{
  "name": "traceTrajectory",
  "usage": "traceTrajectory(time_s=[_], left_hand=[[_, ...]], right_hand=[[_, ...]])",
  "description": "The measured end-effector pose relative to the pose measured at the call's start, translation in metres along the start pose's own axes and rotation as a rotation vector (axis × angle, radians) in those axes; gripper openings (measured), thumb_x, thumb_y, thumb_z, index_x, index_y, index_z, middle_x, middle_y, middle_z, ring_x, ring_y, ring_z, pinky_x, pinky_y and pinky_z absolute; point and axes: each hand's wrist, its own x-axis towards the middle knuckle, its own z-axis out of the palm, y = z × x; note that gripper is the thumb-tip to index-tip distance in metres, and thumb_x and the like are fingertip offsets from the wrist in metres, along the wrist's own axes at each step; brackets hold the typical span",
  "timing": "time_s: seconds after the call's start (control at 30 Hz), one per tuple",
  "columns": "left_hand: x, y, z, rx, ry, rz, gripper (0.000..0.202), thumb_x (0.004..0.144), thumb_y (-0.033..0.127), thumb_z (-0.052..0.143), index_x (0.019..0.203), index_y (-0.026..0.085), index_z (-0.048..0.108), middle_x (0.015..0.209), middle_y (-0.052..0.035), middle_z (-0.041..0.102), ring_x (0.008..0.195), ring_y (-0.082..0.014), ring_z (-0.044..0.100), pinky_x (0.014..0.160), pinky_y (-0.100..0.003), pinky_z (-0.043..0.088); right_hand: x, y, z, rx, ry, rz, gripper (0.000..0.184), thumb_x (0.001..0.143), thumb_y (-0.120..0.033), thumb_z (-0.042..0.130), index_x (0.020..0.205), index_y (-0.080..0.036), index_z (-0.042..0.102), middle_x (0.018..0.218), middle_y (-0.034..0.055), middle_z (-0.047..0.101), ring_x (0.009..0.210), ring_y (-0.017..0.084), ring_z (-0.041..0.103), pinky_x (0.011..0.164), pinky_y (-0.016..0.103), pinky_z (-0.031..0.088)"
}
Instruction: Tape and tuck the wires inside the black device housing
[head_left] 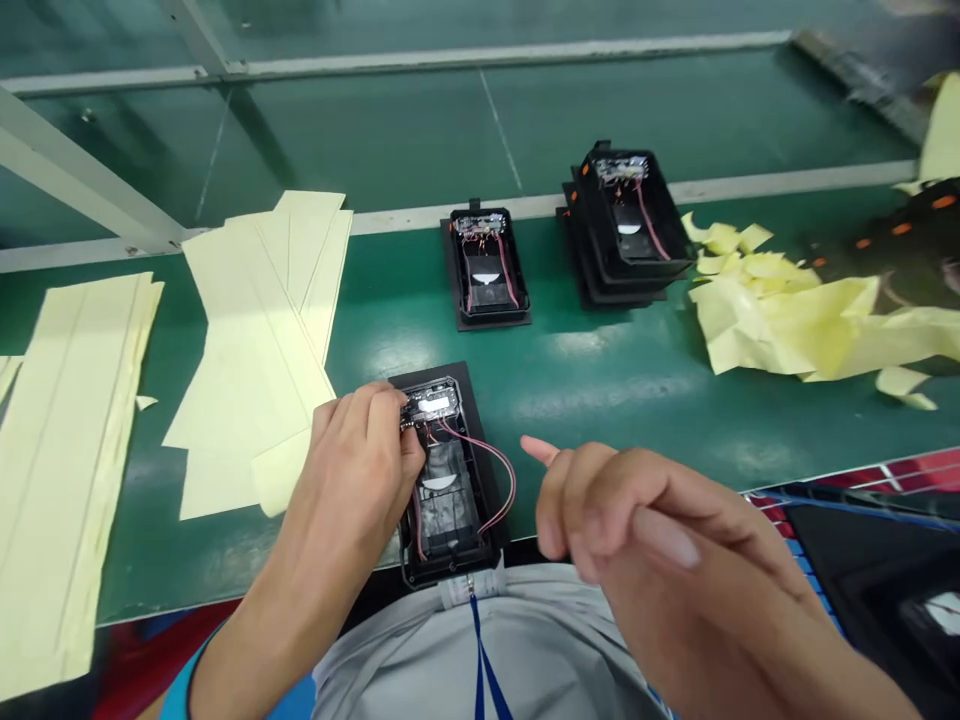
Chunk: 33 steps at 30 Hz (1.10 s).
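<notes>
A black plastic housing (452, 480) lies at the table's near edge in the head view. Inside it are a small circuit board (435, 404), a dark rectangular block with a white half-round mark, and thin red wires (512, 480) looping past the right rim. My left hand (364, 440) is closed on the housing's upper left edge, its fingertips by the end of the board. Apart from the housing, to its right, my right hand (637, 510) hovers with the thumb against curled fingers and one finger stretched out leftward. Whatever its fingers might hold is hidden.
Beyond lies a similar open housing (487, 265), with a stack of more housings (630, 230) to its right. Yellow paper strips (247, 340) and a taller paper pile (67, 450) cover the left side. Crumpled yellow paper (795, 320) lies at right. A white metal frame (90, 170) stands behind.
</notes>
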Motion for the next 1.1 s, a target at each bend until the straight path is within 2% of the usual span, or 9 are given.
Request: traceTrajectory(time_s=[0.07,0.13,0.23,0.3,0.4,0.53,0.73,0.97,1.1], left_hand=[[0.0,-0.001,0.004,-0.007,0.039,0.009,0.024,0.099,0.008,0.063,0.118,0.016,0.051,0.132,-0.0106,0.065,0.107,-0.0264,0.063,0.088,-0.039,0.048],[0.0,-0.001,0.006,-0.009,0.064,0.004,0.025,0.099,0.007,0.063,0.119,0.016,0.051,0.131,-0.0103,0.066,0.107,-0.026,0.064,0.09,-0.04,0.048],[0.0,-0.001,0.006,-0.008,0.053,-0.005,0.021,0.101,0.009,0.061,0.119,0.017,0.052,0.128,-0.0097,0.066,0.106,-0.0248,0.063,0.091,-0.039,0.049],[-0.001,0.0,0.006,-0.008,0.057,0.001,0.021,0.102,0.01,0.061,0.12,0.017,0.052,0.124,-0.0093,0.066,0.105,-0.0242,0.061,0.091,-0.038,0.049],[0.0,0.002,0.005,-0.001,0.085,0.014,0.024,0.101,0.009,0.061,0.122,0.016,0.052,0.123,-0.0097,0.066,0.106,-0.0237,0.061,0.092,-0.038,0.049],[0.001,0.004,0.004,0.003,0.087,0.0,0.022,0.1,0.008,0.061,0.119,0.016,0.053,0.12,-0.0093,0.066,0.103,-0.0234,0.06,0.09,-0.038,0.047],[-0.001,0.005,0.003,-0.027,0.06,-0.024,0.019,0.101,0.009,0.062,0.117,0.016,0.054,0.123,-0.01,0.066,0.103,-0.0235,0.059,0.09,-0.037,0.046],[0.001,0.005,0.004,-0.026,0.085,-0.005,0.023,0.099,0.009,0.064,0.119,0.015,0.055,0.123,-0.0106,0.067,0.105,-0.0251,0.06,0.092,-0.04,0.048],[0.001,0.006,0.004,-0.035,0.094,-0.008,0.023,0.098,0.008,0.064,0.118,0.015,0.055,0.124,-0.0115,0.068,0.104,-0.0257,0.06,0.091,-0.041,0.049]], right_hand=[[0.002,0.002,0.003,0.268,-0.038,0.0,0.031,0.105,-0.044,0.064,0.084,-0.025,0.076,0.072,-0.0014,0.059,0.076,0.015,0.061,0.128,0.05,0.046],[0.007,0.011,0.01,0.506,-0.064,0.071,0.037,0.106,-0.045,0.058,0.08,-0.023,0.073,0.071,-0.0016,0.054,0.073,0.015,0.058,0.128,0.056,0.044],[0.019,0.03,0.022,0.69,-0.015,0.168,0.043,0.106,-0.044,0.056,0.071,-0.021,0.065,0.069,-0.0018,0.054,0.072,0.014,0.057,0.125,0.05,0.046],[0.028,0.043,0.028,0.758,0.032,0.184,0.044,0.105,-0.042,0.057,0.067,-0.02,0.061,0.068,-0.0018,0.054,0.07,0.013,0.056,0.119,0.046,0.049],[0.037,0.054,0.033,0.808,0.109,0.158,0.044,0.105,-0.04,0.056,0.065,-0.021,0.059,0.067,-0.0014,0.054,0.071,0.014,0.056,0.117,0.047,0.05],[0.045,0.055,0.034,0.807,0.204,0.137,0.044,0.104,-0.04,0.058,0.065,-0.021,0.058,0.068,-0.0011,0.055,0.074,0.015,0.056,0.118,0.051,0.049],[0.055,0.056,0.034,0.9,0.286,0.214,0.04,0.096,-0.042,0.07,0.067,-0.022,0.052,0.07,-0.0032,0.051,0.072,0.014,0.053,0.117,0.051,0.051],[0.062,0.057,0.037,0.951,0.373,0.301,0.038,0.095,-0.041,0.071,0.071,-0.022,0.047,0.071,-0.0034,0.049,0.075,0.016,0.057,0.112,0.049,0.053],[0.064,0.056,0.037,0.941,0.359,0.302,0.037,0.094,-0.04,0.071,0.071,-0.022,0.047,0.071,-0.0035,0.05,0.076,0.016,0.06,0.112,0.048,0.054]])
